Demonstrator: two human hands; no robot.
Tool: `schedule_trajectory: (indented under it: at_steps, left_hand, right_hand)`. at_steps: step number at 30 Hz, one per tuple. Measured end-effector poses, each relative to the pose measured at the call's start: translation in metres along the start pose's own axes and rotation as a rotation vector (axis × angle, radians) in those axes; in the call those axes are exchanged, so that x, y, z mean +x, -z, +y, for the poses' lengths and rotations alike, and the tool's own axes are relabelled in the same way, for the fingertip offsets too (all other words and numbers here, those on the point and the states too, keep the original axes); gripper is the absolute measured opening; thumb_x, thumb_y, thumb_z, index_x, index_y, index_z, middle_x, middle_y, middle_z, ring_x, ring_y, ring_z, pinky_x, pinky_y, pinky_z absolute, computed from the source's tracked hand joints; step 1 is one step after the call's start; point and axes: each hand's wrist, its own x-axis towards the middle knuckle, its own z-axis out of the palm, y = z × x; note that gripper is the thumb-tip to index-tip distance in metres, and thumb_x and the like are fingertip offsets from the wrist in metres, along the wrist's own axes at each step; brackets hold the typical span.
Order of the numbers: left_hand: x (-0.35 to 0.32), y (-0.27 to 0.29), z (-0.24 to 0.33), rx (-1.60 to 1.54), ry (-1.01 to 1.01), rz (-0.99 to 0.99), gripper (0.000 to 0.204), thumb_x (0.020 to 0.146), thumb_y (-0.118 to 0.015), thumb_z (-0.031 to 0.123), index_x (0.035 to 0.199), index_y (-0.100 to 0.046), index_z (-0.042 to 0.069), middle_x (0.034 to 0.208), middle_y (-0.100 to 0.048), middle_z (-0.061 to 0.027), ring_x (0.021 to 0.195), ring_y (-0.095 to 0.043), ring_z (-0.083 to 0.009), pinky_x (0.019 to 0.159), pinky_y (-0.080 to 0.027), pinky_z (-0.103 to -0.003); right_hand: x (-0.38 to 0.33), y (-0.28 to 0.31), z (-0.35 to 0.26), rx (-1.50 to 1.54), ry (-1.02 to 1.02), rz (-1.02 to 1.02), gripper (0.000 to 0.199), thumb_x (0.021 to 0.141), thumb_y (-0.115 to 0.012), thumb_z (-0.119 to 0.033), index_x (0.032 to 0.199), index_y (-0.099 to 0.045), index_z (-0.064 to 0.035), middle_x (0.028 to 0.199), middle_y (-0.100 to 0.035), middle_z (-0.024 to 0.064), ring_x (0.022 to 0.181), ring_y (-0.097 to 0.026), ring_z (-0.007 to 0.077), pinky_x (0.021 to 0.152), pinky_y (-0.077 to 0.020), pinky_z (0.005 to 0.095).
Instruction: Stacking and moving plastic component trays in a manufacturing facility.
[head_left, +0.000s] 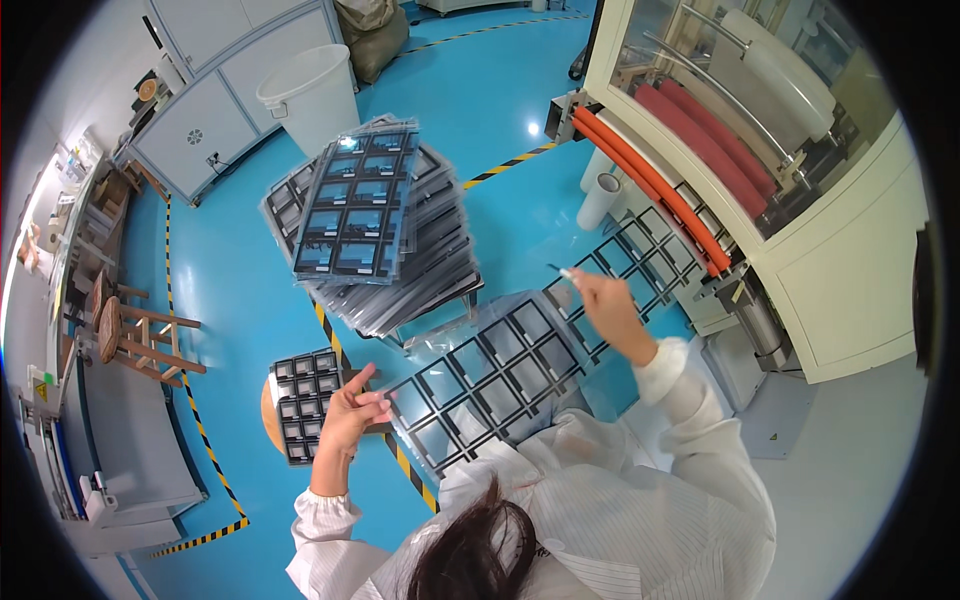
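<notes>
A strip of clear film printed with rows of black rectangular frames [500, 352] stretches across in front of me, from the machine at the right to my left hand [346, 418]. My left fingers pinch its left end, with one finger sticking out. Above the strip's middle, my right hand [608, 308] is closed around a slim tool [566, 273] with a pale body and a dark, thin tip. The tip points left and away from me; its exact kind is too small to tell. Part of the strip lies over my lap, and the clear film lets the clothing show through.
A tall, uneven stack of similar film sheets [430, 262] stands ahead on a low stand. Smaller framed pieces [305, 400] rest on a round stool at left. The machine [850, 290] with an orange roller [655, 180] borders the right. A white bin [318, 105] stands behind the stack.
</notes>
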Motion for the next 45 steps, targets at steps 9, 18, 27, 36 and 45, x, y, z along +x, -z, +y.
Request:
schedule_trajectory:
  at_steps: [9, 18, 27, 36, 45]
  left_hand:
    - [-0.037, -0.003, 0.025, 0.048, -0.102, 0.085, 0.058, 0.074, -0.057, -0.013, 0.129, -0.044, -0.001, 0.071, -0.061, -0.0015, 0.065, -0.062, -0.0117, 0.058, -0.055, -0.022]
    - [-0.069, 0.013, 0.026, 0.107, -0.165, 0.168, 0.058, 0.073, -0.057, -0.012, 0.128, -0.044, -0.002, 0.069, -0.059, -0.0003, 0.058, -0.057, -0.0082, 0.054, -0.051, -0.020]
    - [-0.083, 0.054, 0.070, -0.083, -0.584, 0.208, 0.067, 0.077, -0.060, -0.004, 0.137, -0.032, 0.001, 0.098, -0.058, -0.0137, 0.067, -0.052, -0.0086, 0.061, -0.044, -0.019]
    - [0.062, 0.017, 0.158, 0.250, -0.613, 0.242, 0.047, 0.082, -0.059, -0.001, 0.127, -0.047, -0.002, 0.106, -0.060, -0.0127, 0.085, -0.058, -0.0129, 0.074, -0.048, -0.024]
    - [0.032, -0.096, 0.040, 0.462, -0.362, -0.134, 0.058, 0.085, -0.061, 0.012, 0.137, -0.036, 0.009, 0.111, -0.060, -0.0129, 0.086, -0.059, -0.0133, 0.077, -0.049, -0.028]
  right_hand:
    - [-0.035, -0.046, -0.048, 0.006, -0.170, -0.069, 0.026, 0.083, -0.053, -0.004, 0.107, -0.062, 0.0003, 0.065, -0.057, 0.0198, 0.055, -0.058, 0.0309, 0.052, -0.0458, 0.0356]
    - [-0.086, -0.009, -0.086, -0.089, -0.203, -0.310, 0.024, 0.079, -0.054, -0.004, 0.101, -0.063, -0.0013, 0.063, -0.057, 0.0202, 0.054, -0.055, 0.0354, 0.049, -0.0442, 0.0413]
    - [-0.146, 0.066, -0.003, 0.753, -0.798, -0.373, 0.019, 0.085, -0.060, -0.014, 0.093, -0.068, 0.0008, 0.081, -0.066, 0.0047, 0.067, -0.059, 0.0111, 0.065, -0.0478, 0.0232]
    - [-0.118, 0.004, -0.027, 0.783, -0.736, -0.066, 0.020, 0.087, -0.059, -0.011, 0.096, -0.064, 0.0064, 0.086, -0.065, 0.0073, 0.066, -0.059, 0.0108, 0.060, -0.0470, 0.0222]
    - [-0.104, 0.030, -0.069, 1.073, -0.835, -0.123, 0.021, 0.089, -0.056, -0.009, 0.099, -0.062, 0.0079, 0.089, -0.065, 0.0123, 0.068, -0.064, 0.0168, 0.060, -0.0514, 0.0269]
